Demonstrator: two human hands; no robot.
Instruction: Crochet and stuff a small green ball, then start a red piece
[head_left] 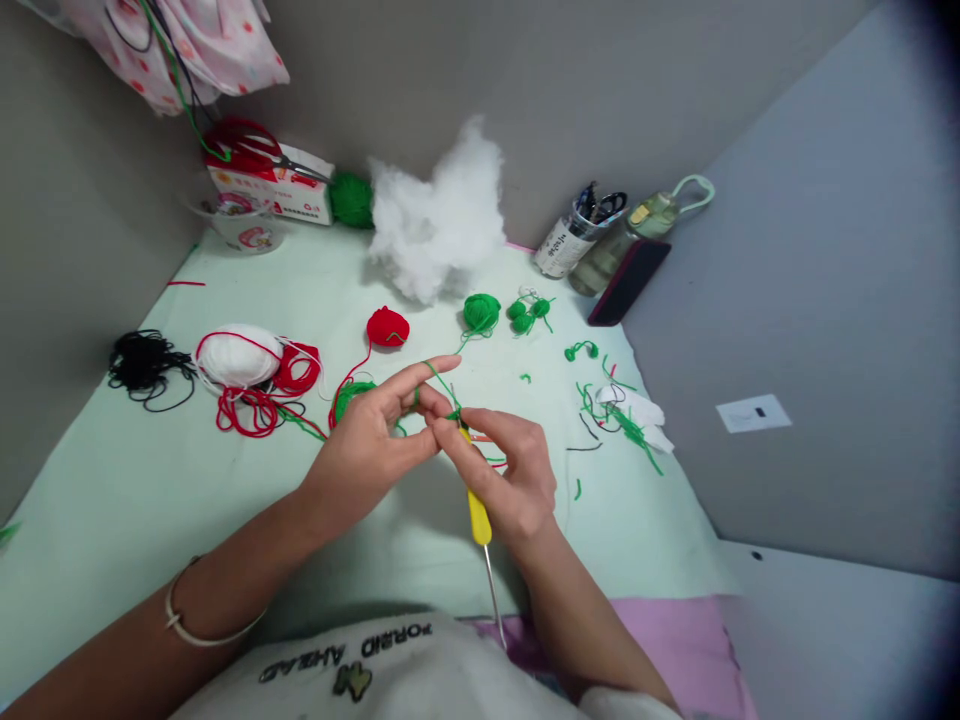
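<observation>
My right hand (506, 465) grips a crochet hook with a yellow handle (478, 515), its metal tail pointing back toward me. My left hand (379, 435) pinches a small green crochet piece (453, 413) at the hook's tip, with green yarn (437, 374) running over its raised index finger. Both hands meet above the pale green tabletop (135, 500). A green yarn ball (351, 396) lies just behind my left hand.
Red crochet ball (388, 326), green ball (481, 312) and small green pieces (528, 314) lie beyond. White yarn ball (238, 355) with red yarn (259, 405) and black yarn (142, 362) sit left. White stuffing (439, 215), scissors (251, 150) on a box, pen tin (566, 240) at the back.
</observation>
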